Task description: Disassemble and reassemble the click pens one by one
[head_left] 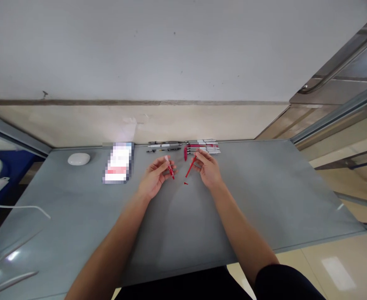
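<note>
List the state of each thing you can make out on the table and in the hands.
Left hand: closed on the clear-and-red tube
Clear-and-red tube: held, tilted
Right hand: pinching the red stick
Red stick: held, tilted
Small red piece: lying loose
Pens: lying near the wall
Phone: screen lit, content pixelated

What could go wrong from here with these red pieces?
The small red piece lies loose on the table and could get brushed away. The thin red rod is held near one end by the right hand, so it might slip. That hand is close to the pens and could nudge them.
</note>
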`<state>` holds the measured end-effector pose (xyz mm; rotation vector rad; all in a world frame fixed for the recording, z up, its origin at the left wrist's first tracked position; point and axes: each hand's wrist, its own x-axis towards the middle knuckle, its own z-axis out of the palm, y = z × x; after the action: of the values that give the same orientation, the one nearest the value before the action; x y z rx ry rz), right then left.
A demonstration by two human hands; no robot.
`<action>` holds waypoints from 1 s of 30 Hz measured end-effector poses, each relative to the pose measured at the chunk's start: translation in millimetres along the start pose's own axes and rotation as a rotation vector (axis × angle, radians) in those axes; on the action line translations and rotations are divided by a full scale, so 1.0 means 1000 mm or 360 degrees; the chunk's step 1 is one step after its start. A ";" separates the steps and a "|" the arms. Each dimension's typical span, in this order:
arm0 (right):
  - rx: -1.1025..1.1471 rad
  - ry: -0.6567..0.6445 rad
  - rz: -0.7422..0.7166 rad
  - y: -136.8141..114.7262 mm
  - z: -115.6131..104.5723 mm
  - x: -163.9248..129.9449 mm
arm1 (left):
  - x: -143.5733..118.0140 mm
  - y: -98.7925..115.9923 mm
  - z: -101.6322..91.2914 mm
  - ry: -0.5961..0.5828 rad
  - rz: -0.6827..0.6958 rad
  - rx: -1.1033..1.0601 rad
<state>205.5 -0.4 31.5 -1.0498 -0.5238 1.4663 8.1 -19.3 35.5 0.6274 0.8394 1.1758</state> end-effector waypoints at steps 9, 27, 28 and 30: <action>0.0011 -0.0002 0.0008 0.002 0.001 -0.002 | 0.000 -0.002 -0.004 -0.0007 0.0004 0.0015; -0.0015 -0.0067 -0.0014 0.002 -0.003 -0.005 | -0.004 -0.005 -0.008 -0.0053 -0.0003 0.0042; -0.0016 -0.0075 -0.0015 0.002 -0.003 -0.006 | -0.004 -0.005 -0.008 -0.0052 -0.0009 0.0028; -0.0022 -0.0085 -0.0020 0.001 -0.002 -0.007 | -0.005 -0.005 -0.009 -0.0039 -0.0019 -0.0002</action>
<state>205.9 -8.3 31.4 -1.0186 -0.5788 1.4848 2.7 -25.1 27.6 0.6336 0.8204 1.1554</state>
